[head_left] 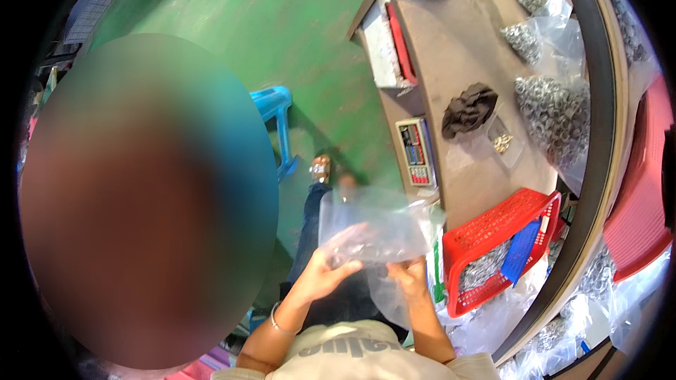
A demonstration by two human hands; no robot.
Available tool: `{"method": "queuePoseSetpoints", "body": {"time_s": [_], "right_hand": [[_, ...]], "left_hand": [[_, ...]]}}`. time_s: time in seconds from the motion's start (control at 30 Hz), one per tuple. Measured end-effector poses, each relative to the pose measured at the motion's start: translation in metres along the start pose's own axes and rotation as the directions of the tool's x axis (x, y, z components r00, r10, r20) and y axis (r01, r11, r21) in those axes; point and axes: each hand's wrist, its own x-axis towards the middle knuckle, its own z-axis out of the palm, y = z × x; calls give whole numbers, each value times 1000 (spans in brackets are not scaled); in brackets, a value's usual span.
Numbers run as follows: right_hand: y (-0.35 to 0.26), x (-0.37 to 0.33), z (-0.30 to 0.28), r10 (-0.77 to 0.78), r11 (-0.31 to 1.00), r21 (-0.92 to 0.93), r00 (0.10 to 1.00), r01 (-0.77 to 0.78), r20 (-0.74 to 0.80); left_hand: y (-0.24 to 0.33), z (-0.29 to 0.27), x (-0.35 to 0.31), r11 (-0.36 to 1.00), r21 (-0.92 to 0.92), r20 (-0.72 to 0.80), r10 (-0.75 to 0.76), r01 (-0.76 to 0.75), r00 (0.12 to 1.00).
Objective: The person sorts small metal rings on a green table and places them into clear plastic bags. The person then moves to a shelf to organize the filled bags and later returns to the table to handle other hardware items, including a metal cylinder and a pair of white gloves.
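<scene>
A clear plastic bag (377, 236) is spread between my two hands, above my lap. My left hand (325, 274) has its thumb on the near side of the bag and its fingers behind the film. On the other side, my right hand (408, 276) pinches the bag's lower edge, thumb on top. A looser part of the film (386, 295) hangs below, between my wrists. Whether anything lies inside the bag I cannot make out.
On the brown table (458, 35) to my right are a digital scale (416, 151), a black cloth (470, 110), a small bag of metal pieces (502, 143) and large bags of metal rings (553, 116). A red basket (482, 222) stands nearer. Beyond my feet is a blue stool (274, 102).
</scene>
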Motion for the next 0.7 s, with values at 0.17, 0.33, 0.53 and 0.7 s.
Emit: {"method": "queuePoseSetpoints", "body": {"time_s": [0.17, 0.33, 0.53, 0.7], "right_hand": [[-6, -16, 5, -93, 994, 50, 994, 96, -65], [-19, -46, 8, -170, 967, 170, 978, 190, -122], [-23, -87, 8, -305, 925, 167, 928, 342, -213], [-25, -127, -1, -396, 870, 190, 875, 455, -280]], "left_hand": [[13, 10, -1, 978, -206, 80, -24, 40, 997], [26, 30, -11, 962, -250, 114, -81, 107, 990], [39, 65, -28, 901, -414, 158, -70, 131, 985], [40, 99, -53, 881, -450, 217, -50, 146, 975]]}}
